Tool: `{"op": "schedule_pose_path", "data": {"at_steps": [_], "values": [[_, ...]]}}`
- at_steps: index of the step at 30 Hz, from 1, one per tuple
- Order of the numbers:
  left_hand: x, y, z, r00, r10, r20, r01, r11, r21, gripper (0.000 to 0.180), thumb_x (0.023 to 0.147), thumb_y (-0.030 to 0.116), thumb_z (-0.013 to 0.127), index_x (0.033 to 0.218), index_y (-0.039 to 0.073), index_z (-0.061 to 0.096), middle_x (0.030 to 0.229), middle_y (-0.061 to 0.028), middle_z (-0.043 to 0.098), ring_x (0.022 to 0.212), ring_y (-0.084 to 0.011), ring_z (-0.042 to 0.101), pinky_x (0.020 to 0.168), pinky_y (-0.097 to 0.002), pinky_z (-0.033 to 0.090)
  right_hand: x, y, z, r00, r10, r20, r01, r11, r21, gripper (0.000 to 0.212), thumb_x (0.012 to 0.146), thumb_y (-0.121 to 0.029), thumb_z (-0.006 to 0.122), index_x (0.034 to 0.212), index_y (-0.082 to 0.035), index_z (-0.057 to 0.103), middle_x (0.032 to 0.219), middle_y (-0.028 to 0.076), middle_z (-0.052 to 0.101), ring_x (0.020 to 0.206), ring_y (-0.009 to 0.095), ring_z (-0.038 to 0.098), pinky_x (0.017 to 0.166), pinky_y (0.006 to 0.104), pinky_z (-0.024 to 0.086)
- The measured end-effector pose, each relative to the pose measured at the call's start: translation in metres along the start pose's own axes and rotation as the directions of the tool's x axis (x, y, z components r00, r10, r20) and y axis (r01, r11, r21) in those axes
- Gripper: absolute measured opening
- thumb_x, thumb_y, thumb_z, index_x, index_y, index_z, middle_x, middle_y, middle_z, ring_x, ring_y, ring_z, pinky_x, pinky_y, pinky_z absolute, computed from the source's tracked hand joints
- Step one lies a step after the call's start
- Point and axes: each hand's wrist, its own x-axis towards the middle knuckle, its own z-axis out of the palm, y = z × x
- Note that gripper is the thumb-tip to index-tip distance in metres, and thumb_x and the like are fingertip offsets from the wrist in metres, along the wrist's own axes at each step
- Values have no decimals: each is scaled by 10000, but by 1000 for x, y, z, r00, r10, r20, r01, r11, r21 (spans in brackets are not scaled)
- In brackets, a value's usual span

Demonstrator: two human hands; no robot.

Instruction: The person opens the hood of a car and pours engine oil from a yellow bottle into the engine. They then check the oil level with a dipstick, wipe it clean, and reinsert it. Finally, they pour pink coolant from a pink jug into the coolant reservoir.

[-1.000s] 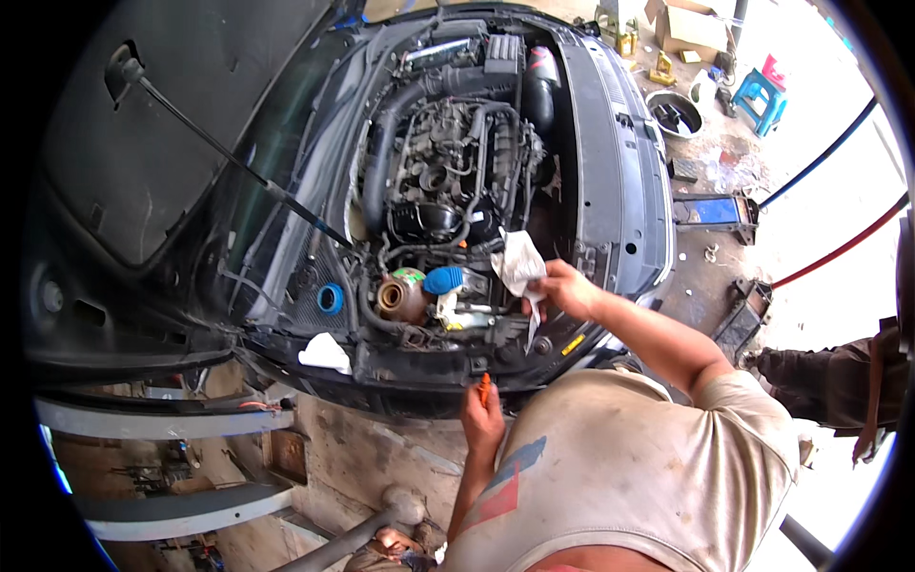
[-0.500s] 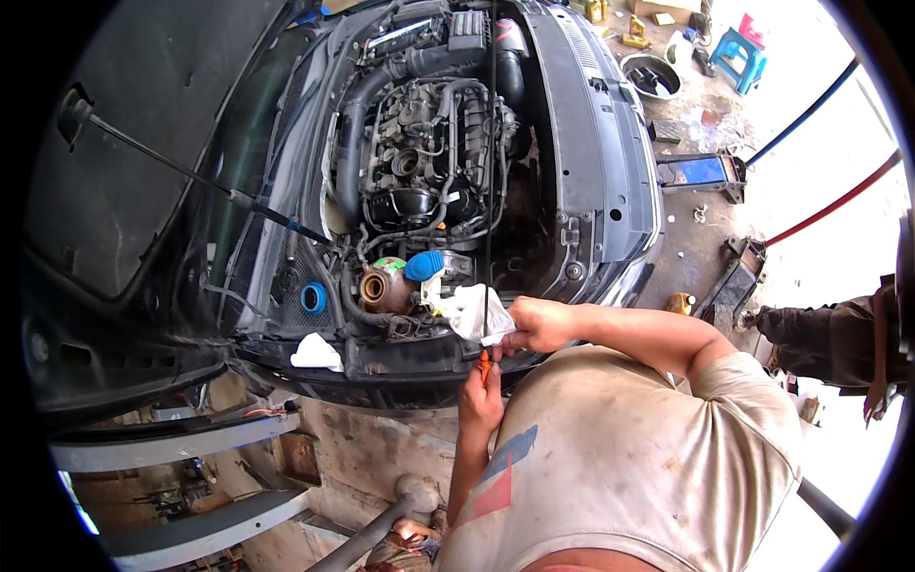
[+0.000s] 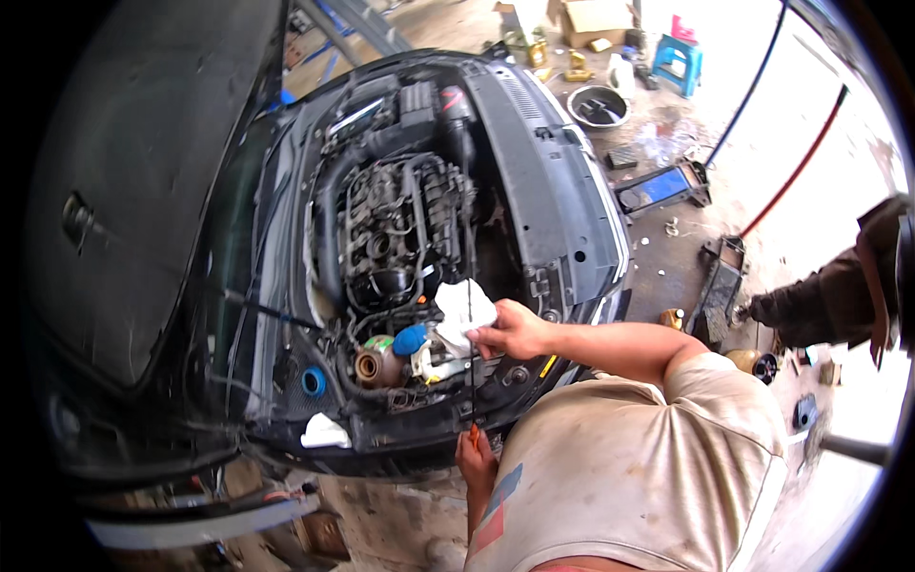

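Orange-handled dipstick (image 3: 474,435) lies over the near edge of the car's engine bay (image 3: 405,214), its handle gripped in the left hand (image 3: 478,461). Its thin rod crosses the white wipe (image 3: 464,313) pinched in the right hand (image 3: 518,331); whether they touch is unclear. A brown reservoir (image 3: 383,366) sits left of the wipe.
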Motion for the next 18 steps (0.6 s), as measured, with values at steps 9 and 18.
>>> {"op": "schedule_pose_path", "data": {"at_steps": [9,18], "values": [[-59,-93,2,1000,27,9,-26,999,-29,379,940,378,539,761,53,465,703,-146,455,625,-375,506,530,-436,382,-1,-71,-48,957,-197,-215,239,951,195,235,957,-201,576,802,-28,611,582,-20,518,543,78,461,520,253,377],[-75,-75,-53,961,225,-162,-187,958,217,208,929,197,522,804,32,498,725,-160,487,639,-374,517,560,-456,398,-5,-102,-80,903,-313,-296,418,803,425,201,949,-200,589,845,-28,571,607,-11,484,543,86,428,533,251,351]]}}
